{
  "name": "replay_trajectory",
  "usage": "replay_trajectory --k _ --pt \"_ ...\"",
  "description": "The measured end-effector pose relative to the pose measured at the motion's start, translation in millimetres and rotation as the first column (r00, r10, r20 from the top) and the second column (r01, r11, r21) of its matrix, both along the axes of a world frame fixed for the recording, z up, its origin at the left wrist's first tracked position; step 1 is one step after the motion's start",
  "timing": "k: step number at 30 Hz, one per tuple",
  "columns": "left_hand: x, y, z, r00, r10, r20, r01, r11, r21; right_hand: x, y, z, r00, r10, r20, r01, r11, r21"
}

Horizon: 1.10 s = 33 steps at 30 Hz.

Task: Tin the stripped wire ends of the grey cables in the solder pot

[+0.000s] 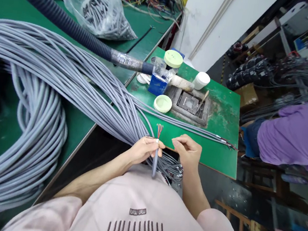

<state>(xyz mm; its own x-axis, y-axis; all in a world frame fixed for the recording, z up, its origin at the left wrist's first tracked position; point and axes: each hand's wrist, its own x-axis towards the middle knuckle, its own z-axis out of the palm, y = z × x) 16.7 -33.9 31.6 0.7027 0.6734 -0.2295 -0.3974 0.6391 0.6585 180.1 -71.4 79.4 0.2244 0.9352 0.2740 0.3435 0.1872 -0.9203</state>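
Between the thumb and fingers of my left hand (147, 149) is a grey multi-core cable (155, 163), its end pointing up and away from me. A fan of thin coloured wires (159, 130) sticks out above a white band at the stripped end. My right hand (188, 151) hovers a little to the right, apart from the cable, thumb and forefinger pinched together; whatever is between them is too small to make out. Beyond my left hand, a thick bundle of grey cables (90, 79) runs in from the left. Several cable ends (171, 165) hang below my hands.
On the green bench (220, 155) sit a square metal-framed pot (188, 103) with a stick (202, 101), pale green dishes (163, 103), a white cup (201, 81) and a blue box (158, 84). A ribbed hose (69, 23) crosses above. A person in purple (297, 135) sits at right.
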Motion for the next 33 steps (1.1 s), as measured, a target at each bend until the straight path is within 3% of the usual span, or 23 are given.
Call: replay_trajectory --k 5,10,14,17,20,22,24,25,28,30,33 --pt "2 3 0.2 0.999 0.038 0.006 -0.037 0.998 -0.055 0 -4 0.9 0.976 0.142 0.167 -0.171 0.97 0.171" --pt "8 10 7.7 0.994 0.108 0.006 -0.106 0.988 -0.11 0 -5 1.4 0.835 0.241 0.495 -0.385 0.898 0.212" --pt "13 12 14.5 0.987 0.157 0.012 -0.156 0.984 -0.091 -1 -2 -0.1 0.774 0.2 0.601 -0.409 0.882 0.233" --pt "15 13 17.1 0.991 0.128 0.037 -0.127 0.992 -0.026 -1 0 -3.2 0.758 0.177 0.628 -0.422 0.867 0.266" --pt "13 14 19.1 0.994 0.107 0.017 -0.108 0.992 0.072 3 4 -4.8 0.762 0.171 0.624 -0.427 0.858 0.286" --pt "6 18 20.1 0.984 0.168 -0.061 -0.153 0.968 0.201 10 10 -2.8 0.779 0.142 0.61 -0.388 0.874 0.292" --pt "-4 23 19.4 0.936 0.31 -0.168 -0.22 0.885 0.41 18 19 1.8 0.81 0.075 0.581 -0.303 0.902 0.307" --pt "-9 26 17.9 0.888 0.409 -0.212 -0.246 0.81 0.532 22 25 4.5 0.828 0.035 0.56 -0.252 0.915 0.315" --pt "-25 39 8.1 0.678 0.711 -0.189 -0.241 0.457 0.856 31 48 12.7 0.866 -0.065 0.496 -0.107 0.944 0.312" --pt "-31 48 -1.4 0.559 0.821 -0.115 -0.169 0.249 0.954 32 66 16.6 0.881 -0.108 0.461 -0.038 0.955 0.296" --pt "-32 58 -14.7 0.459 0.887 -0.054 -0.055 0.088 0.995 27 94 19.8 0.897 -0.124 0.424 0.007 0.964 0.266"
